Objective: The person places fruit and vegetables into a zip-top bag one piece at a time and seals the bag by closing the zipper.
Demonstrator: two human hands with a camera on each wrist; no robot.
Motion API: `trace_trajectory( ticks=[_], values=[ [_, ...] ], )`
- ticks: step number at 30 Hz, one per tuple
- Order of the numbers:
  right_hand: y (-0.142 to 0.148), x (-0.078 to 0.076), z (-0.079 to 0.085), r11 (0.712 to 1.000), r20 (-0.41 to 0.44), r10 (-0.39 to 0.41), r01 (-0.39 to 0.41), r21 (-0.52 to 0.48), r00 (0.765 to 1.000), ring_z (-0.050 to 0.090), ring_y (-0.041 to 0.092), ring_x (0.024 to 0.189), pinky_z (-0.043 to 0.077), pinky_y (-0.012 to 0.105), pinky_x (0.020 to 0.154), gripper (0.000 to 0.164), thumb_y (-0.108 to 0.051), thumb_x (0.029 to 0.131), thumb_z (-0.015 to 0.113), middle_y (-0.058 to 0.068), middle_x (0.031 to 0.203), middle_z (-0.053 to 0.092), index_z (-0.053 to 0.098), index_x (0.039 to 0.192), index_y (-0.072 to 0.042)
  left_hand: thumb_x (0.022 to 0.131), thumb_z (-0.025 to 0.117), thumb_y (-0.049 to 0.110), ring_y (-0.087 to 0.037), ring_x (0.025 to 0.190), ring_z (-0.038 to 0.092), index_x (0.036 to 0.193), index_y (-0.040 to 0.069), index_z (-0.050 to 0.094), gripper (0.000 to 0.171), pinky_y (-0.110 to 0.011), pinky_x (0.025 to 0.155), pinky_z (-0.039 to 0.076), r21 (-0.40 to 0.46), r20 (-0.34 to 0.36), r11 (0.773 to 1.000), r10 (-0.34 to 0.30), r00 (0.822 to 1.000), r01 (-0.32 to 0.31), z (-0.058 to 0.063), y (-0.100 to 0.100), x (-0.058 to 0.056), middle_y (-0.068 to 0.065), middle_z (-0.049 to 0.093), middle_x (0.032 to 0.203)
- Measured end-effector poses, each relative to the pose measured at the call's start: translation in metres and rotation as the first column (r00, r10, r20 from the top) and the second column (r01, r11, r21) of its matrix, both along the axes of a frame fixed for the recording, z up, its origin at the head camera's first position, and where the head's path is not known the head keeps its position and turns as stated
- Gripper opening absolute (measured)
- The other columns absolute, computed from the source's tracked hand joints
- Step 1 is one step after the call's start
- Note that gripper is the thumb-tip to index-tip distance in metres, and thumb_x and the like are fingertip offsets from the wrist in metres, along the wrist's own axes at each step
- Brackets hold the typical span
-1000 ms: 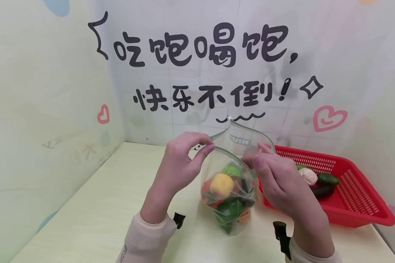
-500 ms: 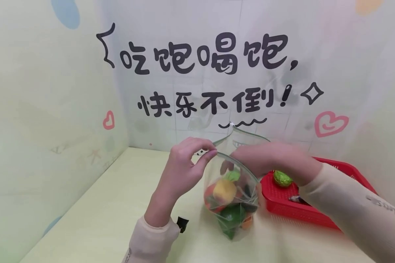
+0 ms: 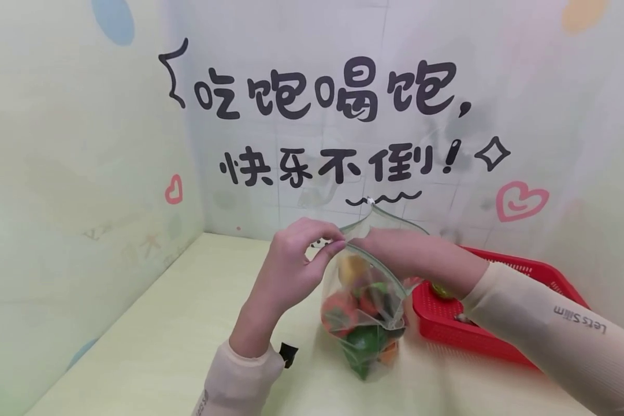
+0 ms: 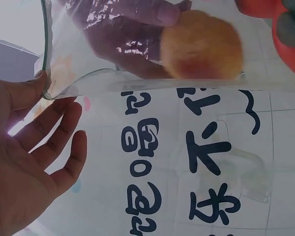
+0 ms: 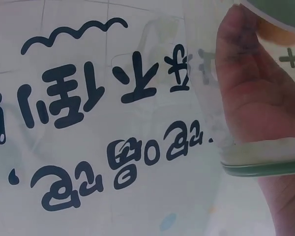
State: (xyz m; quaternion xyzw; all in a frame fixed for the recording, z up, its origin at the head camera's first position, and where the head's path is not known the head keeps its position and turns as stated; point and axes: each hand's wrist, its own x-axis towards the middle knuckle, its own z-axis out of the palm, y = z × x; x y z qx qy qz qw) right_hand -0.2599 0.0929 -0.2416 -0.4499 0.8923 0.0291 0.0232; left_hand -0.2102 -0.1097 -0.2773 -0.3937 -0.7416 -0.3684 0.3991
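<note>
A clear zip bag (image 3: pixel 390 270) with a green-edged mouth stands on the table, filled with produce. My left hand (image 3: pixel 296 260) pinches its rim at the left between thumb and index finger; in the left wrist view the other fingers of that hand (image 4: pixel 44 147) are loosely bent. Through the open mouth reaches my right hand (image 3: pixel 379 245), gripping a yellow-orange peach (image 4: pixel 204 46) inside, near the left wall. Below the peach lie a red tomato (image 3: pixel 337 315), a green pepper (image 3: pixel 363 342) and an orange piece (image 3: pixel 389 352). The plastic and right forearm hide part of the right hand's fingers.
A red perforated basket (image 3: pixel 457 338) stands right of the bag, partly behind the right forearm. A green vegetable (image 3: pixel 442 290) shows inside it. Lettered walls (image 3: pixel 333 115) enclose the pale table (image 3: pixel 177 323) at the back and sides.
My right hand has left the bag's right rim and gone down inside. The peach has risen toward the upper left in its grip. My left hand keeps pinching the rim.
</note>
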Motion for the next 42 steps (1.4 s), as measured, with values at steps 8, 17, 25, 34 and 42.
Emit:
trace_trajectory(
  ticks=[8, 17, 25, 34, 42],
  values=[
    [-0.013, 0.001, -0.01, 0.991, 0.156, -0.111, 0.098, 0.086, 0.981, 0.057, 0.01, 0.067, 0.052, 0.027, 0.063, 0.013, -0.027, 0.079, 0.075, -0.01, 0.074, 0.062, 0.067, 0.089, -0.023, 0.087, 0.071, 0.012, -0.008, 0.088, 0.06, 0.09, 0.009, 0.072, 0.005, -0.024, 0.078, 0.05, 0.0, -0.019, 1.0, 0.006, 1.0, -0.006, 0.002, 0.0, -0.001, 0.005, 0.068, 0.088],
    [-0.018, -0.007, -0.013, 0.977, 0.178, -0.032, -0.007, 0.213, 0.984, 0.051, 0.012, 0.069, 0.047, 0.025, 0.058, 0.017, -0.015, 0.072, 0.075, -0.006, 0.074, 0.054, 0.061, 0.077, -0.023, 0.087, 0.071, 0.012, -0.007, 0.088, 0.06, 0.09, 0.009, 0.072, 0.005, -0.025, 0.078, 0.051, -0.002, -0.011, 1.0, 0.003, 1.0, -0.003, 0.003, 0.0, -0.002, 0.005, 0.068, 0.088],
    [0.006, -0.004, 0.003, 0.983, 0.077, 0.001, -0.015, 0.182, 0.997, 0.055, 0.008, 0.067, 0.051, 0.025, 0.063, 0.022, -0.014, 0.083, 0.07, -0.01, 0.076, 0.062, 0.069, 0.103, -0.02, 0.088, 0.071, 0.014, -0.006, 0.089, 0.059, 0.09, 0.01, 0.071, 0.005, -0.024, 0.08, 0.05, -0.011, -0.002, 1.0, -0.016, 1.0, 0.016, 0.004, 0.0, -0.001, 0.006, 0.068, 0.089],
    [0.05, -0.002, 0.051, 0.941, -0.371, 0.029, -0.151, -0.303, 0.928, 0.053, 0.005, 0.059, 0.049, 0.025, 0.053, 0.018, -0.006, 0.085, 0.063, -0.004, 0.084, 0.068, 0.073, 0.099, -0.013, 0.088, 0.071, 0.013, -0.005, 0.089, 0.059, 0.091, 0.01, 0.071, 0.005, -0.024, 0.079, 0.05, -0.015, 0.006, 1.0, -0.014, 1.0, 0.014, 0.006, -0.001, -0.002, 0.006, 0.068, 0.089],
    [0.096, -0.029, 0.048, 0.963, -0.545, -0.16, 0.008, -0.271, 0.823, 0.048, 0.009, 0.048, 0.041, 0.026, 0.041, 0.012, -0.01, 0.08, 0.063, -0.003, 0.067, 0.064, 0.072, 0.088, -0.014, 0.087, 0.071, 0.013, -0.005, 0.087, 0.059, 0.091, 0.009, 0.071, 0.005, -0.026, 0.078, 0.051, -0.014, 0.009, 1.0, -0.002, 1.0, 0.002, 0.004, -0.004, 0.0, 0.006, 0.067, 0.087]
  ],
)
